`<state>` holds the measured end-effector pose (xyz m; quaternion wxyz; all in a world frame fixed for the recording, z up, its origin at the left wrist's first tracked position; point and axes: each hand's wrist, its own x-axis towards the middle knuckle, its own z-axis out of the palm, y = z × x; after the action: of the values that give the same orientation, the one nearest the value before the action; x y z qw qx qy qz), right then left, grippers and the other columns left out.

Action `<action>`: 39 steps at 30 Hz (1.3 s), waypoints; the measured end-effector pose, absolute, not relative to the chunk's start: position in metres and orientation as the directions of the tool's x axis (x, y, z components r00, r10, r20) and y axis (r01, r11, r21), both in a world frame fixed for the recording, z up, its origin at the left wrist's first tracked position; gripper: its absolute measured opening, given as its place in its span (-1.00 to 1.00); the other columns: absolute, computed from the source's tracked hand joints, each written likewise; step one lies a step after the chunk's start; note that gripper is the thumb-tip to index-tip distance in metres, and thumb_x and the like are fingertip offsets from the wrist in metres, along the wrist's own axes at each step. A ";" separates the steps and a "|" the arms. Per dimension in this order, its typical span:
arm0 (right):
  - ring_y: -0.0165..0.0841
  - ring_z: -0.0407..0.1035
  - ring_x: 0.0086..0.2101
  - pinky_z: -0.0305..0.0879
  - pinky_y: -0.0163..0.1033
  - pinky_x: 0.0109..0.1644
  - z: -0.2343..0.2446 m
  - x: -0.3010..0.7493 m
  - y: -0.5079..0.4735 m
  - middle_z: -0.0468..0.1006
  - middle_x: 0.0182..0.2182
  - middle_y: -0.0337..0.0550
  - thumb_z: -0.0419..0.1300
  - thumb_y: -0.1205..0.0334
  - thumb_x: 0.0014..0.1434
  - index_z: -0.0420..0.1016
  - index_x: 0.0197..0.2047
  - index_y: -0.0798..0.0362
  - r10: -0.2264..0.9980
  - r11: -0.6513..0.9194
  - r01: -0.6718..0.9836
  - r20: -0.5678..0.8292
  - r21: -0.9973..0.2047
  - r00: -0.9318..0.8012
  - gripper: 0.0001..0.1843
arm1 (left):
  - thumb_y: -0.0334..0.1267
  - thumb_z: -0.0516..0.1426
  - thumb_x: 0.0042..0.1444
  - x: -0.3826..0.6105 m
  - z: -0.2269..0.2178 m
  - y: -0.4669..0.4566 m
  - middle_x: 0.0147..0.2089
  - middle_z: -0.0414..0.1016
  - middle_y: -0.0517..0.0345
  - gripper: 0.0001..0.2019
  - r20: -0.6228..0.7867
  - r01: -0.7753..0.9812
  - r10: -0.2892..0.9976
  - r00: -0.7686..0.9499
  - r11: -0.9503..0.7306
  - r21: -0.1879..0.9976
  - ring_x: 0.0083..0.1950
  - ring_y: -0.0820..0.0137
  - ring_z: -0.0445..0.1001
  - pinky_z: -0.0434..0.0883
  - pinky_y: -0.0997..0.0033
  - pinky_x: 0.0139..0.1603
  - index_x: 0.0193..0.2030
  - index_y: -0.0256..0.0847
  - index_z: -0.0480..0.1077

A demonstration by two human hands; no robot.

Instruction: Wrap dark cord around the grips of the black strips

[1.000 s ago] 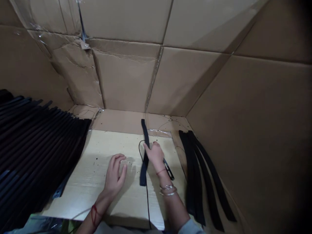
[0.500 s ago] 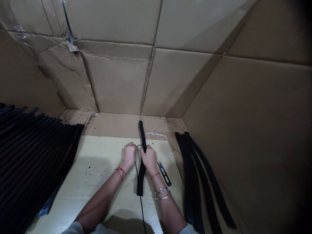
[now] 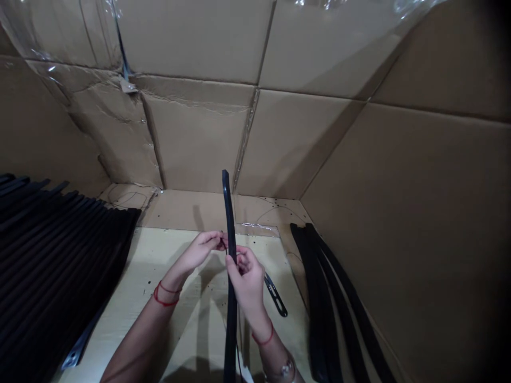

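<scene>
A long black rubber strip (image 3: pixel 230 234) stands nearly upright between my hands, its lower end running out of view at the bottom. My right hand (image 3: pixel 246 277) is closed around the strip. My left hand (image 3: pixel 197 251) reaches across from the left, its fingertips pinching a thin black cord (image 3: pixel 222 242) against the strip's side. The cord's path is mostly hidden by my fingers. Small black-handled thread snips (image 3: pixel 275 300) lie on the pale wooden board (image 3: pixel 187 324), just right of my right hand and not touched.
A large stack of black strips (image 3: pixel 59 255) covers the left side, overlapping the board's edge. Several more black strips (image 3: pixel 319 298) lie fanned on the right. Taped cardboard walls (image 3: pixel 195 143) surround the area at the back and right.
The strip has been lifted and now stands more upright, rising higher above the board. My left hand has moved left and my right hand has turned, with both raised. The view has shifted slightly.
</scene>
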<state>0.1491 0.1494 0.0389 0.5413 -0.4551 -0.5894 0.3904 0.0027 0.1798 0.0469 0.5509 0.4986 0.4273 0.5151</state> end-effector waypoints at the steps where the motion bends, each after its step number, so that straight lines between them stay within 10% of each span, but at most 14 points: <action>1: -0.42 0.28 -0.57 0.22 -0.35 -0.50 0.044 0.145 0.143 0.37 -0.57 -0.34 0.23 0.20 0.11 0.41 -0.22 0.07 0.953 0.298 0.131 0.302 -0.945 0.004 -0.82 | -0.03 0.20 0.11 0.002 0.057 0.173 -0.25 0.57 0.02 -0.69 0.052 -0.192 0.994 0.100 -0.032 0.981 -0.21 0.34 0.51 0.43 0.31 -0.06 -0.28 -0.29 0.50; 8: -0.41 0.33 -0.62 0.29 -0.33 -0.53 0.050 0.123 0.125 0.43 -0.57 -0.33 0.31 0.24 0.06 0.38 -0.16 0.04 0.879 0.442 0.360 0.477 -0.822 0.012 -0.72 | 0.07 0.24 0.06 0.004 0.091 0.149 -0.23 0.60 -0.04 -0.57 0.039 -0.421 0.997 0.070 -0.006 0.907 -0.17 0.28 0.54 0.43 0.35 -0.12 -0.17 -0.32 0.54; 15: -0.39 0.40 -0.42 0.37 -0.31 -0.35 0.076 0.137 0.125 0.48 -0.39 -0.23 0.15 0.16 0.26 0.37 -0.19 -0.02 0.927 0.375 0.031 0.376 -0.927 0.021 -0.90 | -0.07 0.25 0.10 -0.002 0.109 0.134 -0.36 0.59 -0.01 -0.68 0.023 -0.602 0.996 0.091 0.037 0.798 -0.31 0.34 0.56 0.47 0.36 -0.17 -0.31 -0.37 0.54; 18: -0.30 0.43 -0.23 0.40 -0.22 -0.17 0.090 0.139 0.129 0.52 -0.19 -0.12 0.15 0.07 0.26 0.41 -0.04 -0.02 0.951 0.188 -0.091 0.204 -0.978 -0.230 -0.74 | -0.06 0.25 0.10 -0.003 0.114 0.129 -0.35 0.61 -0.04 -0.67 0.034 -0.594 0.994 0.101 0.033 0.804 -0.26 0.27 0.58 0.48 0.33 -0.17 -0.30 -0.37 0.55; 30: -0.45 0.04 -0.59 -0.05 -0.30 -0.53 0.106 0.162 0.118 0.29 -0.62 -0.30 0.33 0.01 0.08 0.60 -0.38 0.03 0.979 0.121 -0.038 0.126 -0.992 -0.160 -0.76 | -0.18 0.10 0.27 -0.016 0.120 0.120 -0.17 0.59 -0.16 -0.69 0.048 -0.681 0.972 0.231 0.126 0.721 -0.04 0.20 0.54 0.45 0.27 0.02 -0.31 -0.39 0.53; 35: -0.49 -0.12 -0.63 -0.22 -0.30 -0.57 0.105 0.179 0.115 0.08 -0.67 -0.39 0.31 -0.04 0.10 0.56 -0.37 0.07 0.979 0.046 -0.201 0.084 -0.979 -0.188 -0.69 | -0.19 0.08 0.28 -0.021 0.118 0.123 -0.41 0.47 0.07 -0.74 0.043 -0.805 0.967 0.249 0.183 0.565 -0.42 0.49 0.46 0.42 0.55 -0.37 -0.26 -0.34 0.48; 39: -0.50 -0.07 -0.63 -0.19 -0.33 -0.58 0.109 0.186 0.105 0.13 -0.67 -0.37 0.31 0.05 0.13 0.50 -0.42 0.09 0.943 -0.126 -0.271 -0.031 -0.954 -0.331 -0.73 | -0.23 0.18 0.21 -0.019 0.121 0.123 -0.52 0.24 0.28 -0.86 0.163 -0.864 0.987 -0.003 -0.084 0.496 -0.51 0.61 0.28 0.31 0.66 -0.47 -0.28 -0.28 0.44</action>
<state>0.1855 0.1050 0.1087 0.4583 -0.3526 -0.4762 0.6624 -0.0192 0.1230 0.1206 0.6644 0.2391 0.1277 0.6965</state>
